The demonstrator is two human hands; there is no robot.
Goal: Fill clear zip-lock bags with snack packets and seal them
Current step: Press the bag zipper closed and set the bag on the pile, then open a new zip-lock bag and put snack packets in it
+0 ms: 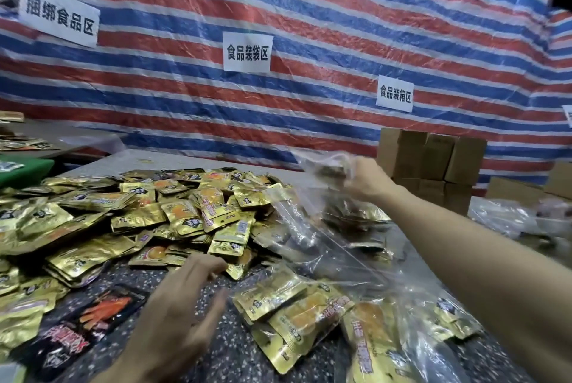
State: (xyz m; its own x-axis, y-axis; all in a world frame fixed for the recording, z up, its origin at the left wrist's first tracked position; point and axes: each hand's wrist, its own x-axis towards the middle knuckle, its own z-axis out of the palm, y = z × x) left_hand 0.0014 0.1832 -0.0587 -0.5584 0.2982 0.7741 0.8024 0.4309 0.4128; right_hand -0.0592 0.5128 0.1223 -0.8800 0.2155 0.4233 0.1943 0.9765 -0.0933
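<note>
A large heap of gold snack packets point(173, 212) covers the speckled table. My right hand point(365, 180) reaches far forward and grips the top of a clear zip-lock bag point(325, 166) lifted above the heap; dark packets show inside it. My left hand point(182, 299) hovers low near the front with fingers spread and relaxed, holding nothing, just in front of the pile. More clear bags with gold packets point(309, 314) lie at the front right, under my right forearm.
A black packet with an orange picture point(83, 327) lies at the front left. Brown cardboard boxes point(433, 163) stand at the back right before a red, white and blue striped tarp with paper signs point(247, 53). Crumpled clear bags point(507, 218) lie at the right.
</note>
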